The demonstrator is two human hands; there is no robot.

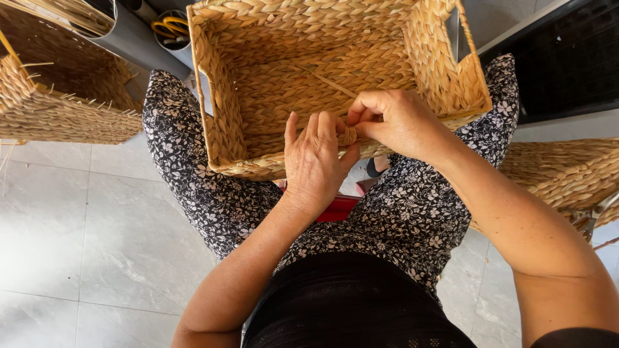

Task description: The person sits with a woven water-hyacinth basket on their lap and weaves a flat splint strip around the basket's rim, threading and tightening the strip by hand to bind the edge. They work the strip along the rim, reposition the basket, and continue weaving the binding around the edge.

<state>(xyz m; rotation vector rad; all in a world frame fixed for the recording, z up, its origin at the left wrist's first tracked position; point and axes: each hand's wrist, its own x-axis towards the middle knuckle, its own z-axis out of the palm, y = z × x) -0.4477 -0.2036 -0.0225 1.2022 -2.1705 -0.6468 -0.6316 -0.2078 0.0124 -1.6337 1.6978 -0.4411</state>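
A rectangular woven straw basket (271, 71) rests on my knees, its opening facing up. My left hand (316, 161) lies against the basket's near wall, fingers spread upward, thumb pressing a braided straw strand (348, 135) at the rim. My right hand (396, 119) pinches the same strand from the right, fingers curled around it. A thin loose straw (329, 80) runs diagonally across the basket's inner floor toward my right hand.
Another woven basket (51, 96) sits at the upper left, a third woven piece (567, 174) at the right. A grey tube (138, 42) and yellow-handled tools (169, 27) lie behind. A red stool (338, 207) shows between my legs. Pale tiled floor (84, 245) lies to the left.
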